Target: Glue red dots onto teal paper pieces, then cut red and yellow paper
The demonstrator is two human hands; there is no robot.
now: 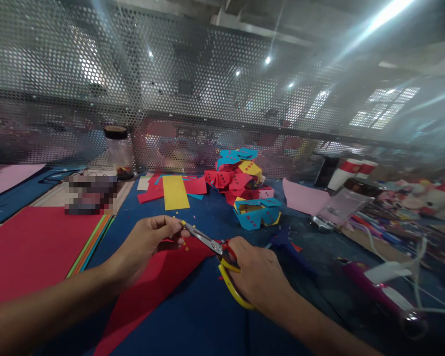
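My right hand [257, 269] is closed round the red and yellow handles of a pair of scissors [203, 239], whose blades point left. At the blade tips, my left hand [157, 232] pinches a tiny yellow paper piece [183, 223], mostly hidden by the fingers. Small yellow snippets [186, 243] lie on the blue table and on a red paper sheet [152, 282] below the hands. Ahead of them rests a yellow paper strip [176, 193], on top of red and blue pieces.
A heap of folded red, blue and yellow paper shapes [237, 178] with dots stands farther back. Left are a stack of coloured paper [25, 247] and a dark-lidded jar [117, 153]. A clear container [341, 205] and a purple tool with a white cord [380, 291] lie right.
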